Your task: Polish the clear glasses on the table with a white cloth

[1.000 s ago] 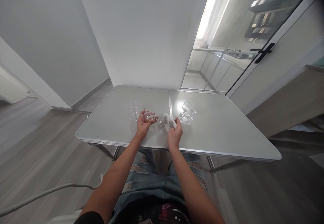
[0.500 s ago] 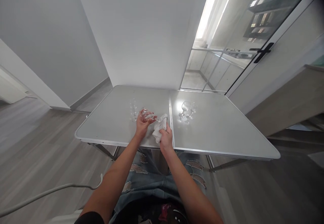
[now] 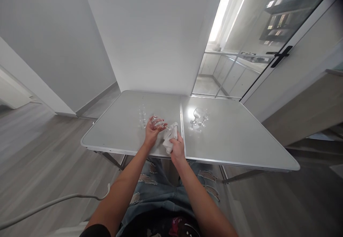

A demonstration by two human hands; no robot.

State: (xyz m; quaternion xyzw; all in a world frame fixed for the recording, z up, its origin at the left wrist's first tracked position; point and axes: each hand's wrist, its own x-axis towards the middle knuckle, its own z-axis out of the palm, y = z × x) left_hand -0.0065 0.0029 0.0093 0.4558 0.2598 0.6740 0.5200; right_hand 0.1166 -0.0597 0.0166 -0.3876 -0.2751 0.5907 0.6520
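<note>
Tipped on its side, a clear wine glass (image 3: 158, 122) lies in my left hand (image 3: 151, 132), whose fingers wrap its bowl. The stem points right toward a white cloth (image 3: 170, 137). My right hand (image 3: 177, 148) grips that cloth around the foot end of the glass, so the foot is mostly hidden. Just left of my left hand stand clear glasses (image 3: 142, 115), too faint to count. On the right half of the table, a stemmed glass (image 3: 196, 115) stands upright beside another stemmed glass (image 3: 204, 117).
The grey folding table (image 3: 235, 137) has a metal rim and a seam down its middle. A white wall (image 3: 152, 37) rises behind it. To the right is a glass door with a black handle (image 3: 281, 56). A pale curved cable (image 3: 72, 196) shows at lower left.
The whole view has shifted slightly, moving the scene a little to the right. Both hands keep their hold on the glass and the cloth, with hardly any visible movement.
</note>
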